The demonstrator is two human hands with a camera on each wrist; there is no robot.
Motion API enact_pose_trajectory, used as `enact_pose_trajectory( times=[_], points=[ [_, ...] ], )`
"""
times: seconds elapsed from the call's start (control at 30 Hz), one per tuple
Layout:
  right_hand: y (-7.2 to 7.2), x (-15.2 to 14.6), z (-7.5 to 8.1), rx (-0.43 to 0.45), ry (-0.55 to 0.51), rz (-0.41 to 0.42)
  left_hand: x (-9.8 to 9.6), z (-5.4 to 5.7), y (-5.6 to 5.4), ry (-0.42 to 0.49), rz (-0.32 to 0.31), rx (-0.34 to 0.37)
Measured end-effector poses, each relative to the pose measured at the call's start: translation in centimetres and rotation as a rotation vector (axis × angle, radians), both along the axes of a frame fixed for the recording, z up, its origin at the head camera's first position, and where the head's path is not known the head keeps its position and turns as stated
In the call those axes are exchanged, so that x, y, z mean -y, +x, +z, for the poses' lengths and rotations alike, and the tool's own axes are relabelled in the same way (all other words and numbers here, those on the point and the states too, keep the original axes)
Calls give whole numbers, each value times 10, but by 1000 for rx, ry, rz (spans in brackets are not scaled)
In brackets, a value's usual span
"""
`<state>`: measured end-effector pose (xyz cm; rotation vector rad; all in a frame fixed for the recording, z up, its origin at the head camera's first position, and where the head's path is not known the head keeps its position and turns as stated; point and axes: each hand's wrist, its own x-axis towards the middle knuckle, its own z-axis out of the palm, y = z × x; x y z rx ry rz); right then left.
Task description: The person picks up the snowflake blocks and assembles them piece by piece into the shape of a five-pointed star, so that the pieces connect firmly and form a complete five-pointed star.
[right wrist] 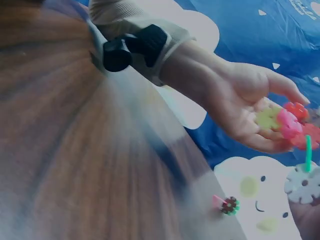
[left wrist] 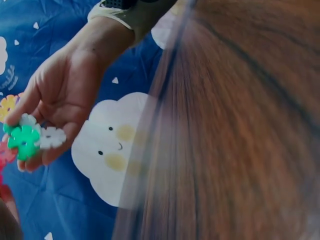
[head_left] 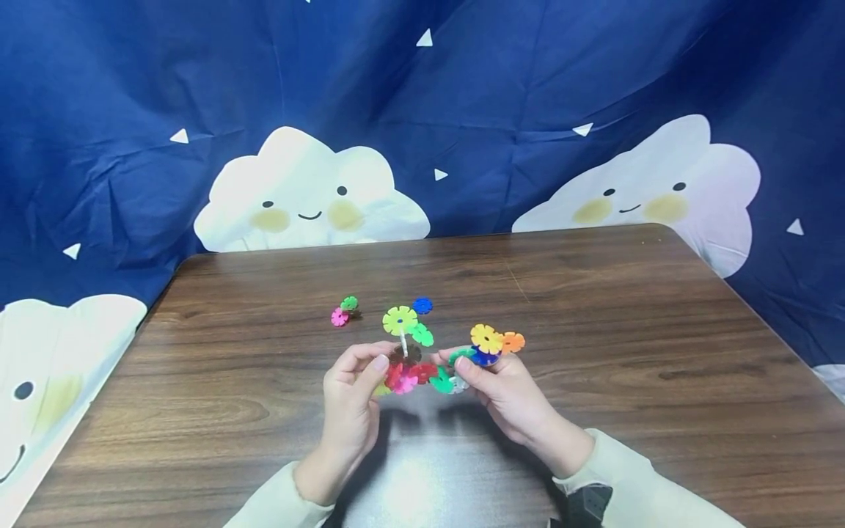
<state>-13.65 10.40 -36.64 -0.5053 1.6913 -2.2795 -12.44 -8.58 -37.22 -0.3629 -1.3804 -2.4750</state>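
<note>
Between both hands is a chain of interlocked, notched plastic flower discs. My left hand (head_left: 353, 400) pinches its left part by a dark brown disc (head_left: 411, 355) and red discs (head_left: 422, 373), with a pink disc (head_left: 405, 384) just below. Above them, an edge-on white disc (head_left: 404, 345) carries a lime disc (head_left: 400, 320). My right hand (head_left: 515, 400) pinches a green disc (head_left: 461, 356) at the right end, beside yellow (head_left: 486, 339), orange (head_left: 513, 342) and dark blue discs. In the left wrist view, green (left wrist: 24, 142) and white discs (left wrist: 52, 137) show before the right palm.
Farther back on the brown wooden table (head_left: 231, 411) lie a small pink disc (head_left: 339, 317) and a green disc (head_left: 349, 303), apparently joined. Whether the blue disc (head_left: 422, 305) belongs to the chain, I cannot tell. A blue cloud-print curtain (head_left: 462, 88) hangs behind.
</note>
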Motion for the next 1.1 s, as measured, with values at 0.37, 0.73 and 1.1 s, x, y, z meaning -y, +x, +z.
enact_pose_trajectory(
  times=[0.37,0.73,1.1],
  points=[
    [-4,-9,2,-55,247,48,4,-1,-1,-143,-98,-108],
    [-5,-9,-4,-91,299,25,0,-2,2,-284,-38,-46],
    [-4,-9,-9,-87,308,24,-2,-2,3,-302,-35,-25]
  ],
)
